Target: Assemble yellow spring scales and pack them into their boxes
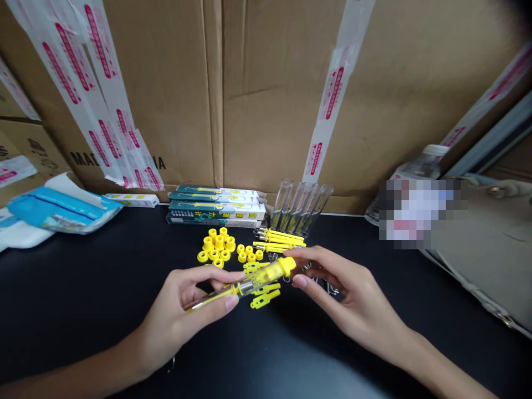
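Note:
My left hand (pixel 183 310) is closed around a clear-tubed spring scale (pixel 245 285), which tilts up to the right. Inside the tube are a metal part and yellow pieces. A yellow cap (pixel 287 266) sits on its upper right end. Beside that cap is my right hand (pixel 332 291), its index fingertip at the cap and its thumb apart below it. Whether the index finger presses on the cap, I cannot tell. Flat yellow tabs (pixel 266 299) lie beyond the tube, partly covered by it. Some metal springs and hooks (pixel 306 267) show behind my right fingers.
Yellow caps (pixel 219 242) and small yellow rings (pixel 250 256) lie on the black table (pixel 249 354). Yellow rods (pixel 282 238), clear tubes (pixel 301 208) and stacked boxes (pixel 216 213) are behind. A blue packet (pixel 62 208) is left; a bottle (pixel 430 162) and bag (pixel 494 238) are right.

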### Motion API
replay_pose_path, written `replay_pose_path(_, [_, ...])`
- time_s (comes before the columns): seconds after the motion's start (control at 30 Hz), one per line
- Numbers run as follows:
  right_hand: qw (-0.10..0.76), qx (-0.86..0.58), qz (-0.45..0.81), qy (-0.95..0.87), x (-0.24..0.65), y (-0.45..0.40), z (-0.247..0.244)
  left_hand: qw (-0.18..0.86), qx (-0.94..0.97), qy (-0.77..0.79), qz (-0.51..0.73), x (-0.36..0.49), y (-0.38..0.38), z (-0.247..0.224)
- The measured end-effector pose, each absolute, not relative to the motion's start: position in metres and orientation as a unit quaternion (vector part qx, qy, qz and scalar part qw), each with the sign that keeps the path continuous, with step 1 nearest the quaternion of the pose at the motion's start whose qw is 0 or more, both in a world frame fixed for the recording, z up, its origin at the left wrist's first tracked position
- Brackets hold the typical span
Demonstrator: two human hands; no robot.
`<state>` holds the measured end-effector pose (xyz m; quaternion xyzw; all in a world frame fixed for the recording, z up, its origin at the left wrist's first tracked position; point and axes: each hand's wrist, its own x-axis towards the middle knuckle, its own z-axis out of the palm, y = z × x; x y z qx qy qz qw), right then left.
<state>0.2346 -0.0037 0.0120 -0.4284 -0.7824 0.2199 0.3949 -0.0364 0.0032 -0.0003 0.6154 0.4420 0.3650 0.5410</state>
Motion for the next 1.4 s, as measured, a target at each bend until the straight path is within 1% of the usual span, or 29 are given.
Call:
replay_pose_path(0.1, [0.413, -0.412, 0.217, -0.783, 0.238, -0.002, 0.01, 0.55, 0.622, 0.42, 0.367, -0.036, 0.004, 0.002])
replay_pose_path(0.2, [0.413, -0.39, 0.198, -0.799, 0.239, -0.001, 0.013, 0.559, 0.64, 0.402, 0.341, -0.035, 0.006, 0.002])
replay_pose_path(0.33, [0.421, -0.376, 0.192, -0.803, 0.238, -0.001, 0.017, 0.52, 0.682, 0.411, 0.309, -0.033, 0.007, 0.0])
replay_pose_path(0.47, [0.432, -0.374, 0.256, -0.78, 0.236, -0.001, 0.016, 0.479, 0.705, 0.428, 0.3, -0.033, 0.001, 0.004])
replay_pose_path(0.7, [0.482, -0.381, 0.411, -0.673, 0.23, -0.005, 0.015, 0.476, 0.678, 0.47, 0.305, -0.032, -0.008, 0.015])
replay_pose_path(0.87, [0.491, -0.409, 0.444, -0.628, 0.231, -0.006, 0.022, 0.487, 0.667, 0.456, 0.33, -0.033, -0.006, 0.011])
replay_pose_path(1.03, [0.493, -0.414, 0.42, -0.639, 0.231, -0.006, 0.024, 0.502, 0.653, 0.461, 0.331, -0.032, -0.003, 0.012])
replay_pose_path(1.13, [0.485, -0.426, 0.378, -0.663, 0.231, -0.007, 0.021, 0.502, 0.651, 0.468, 0.324, -0.031, -0.003, 0.014])
replay_pose_path(1.27, [0.467, -0.436, 0.266, -0.722, 0.232, -0.01, 0.019, 0.504, 0.645, 0.461, 0.342, -0.03, -0.001, 0.017])
replay_pose_path(1.4, [0.445, -0.415, 0.162, -0.776, 0.232, -0.013, 0.019, 0.509, 0.631, 0.462, 0.36, -0.03, 0.001, 0.017])
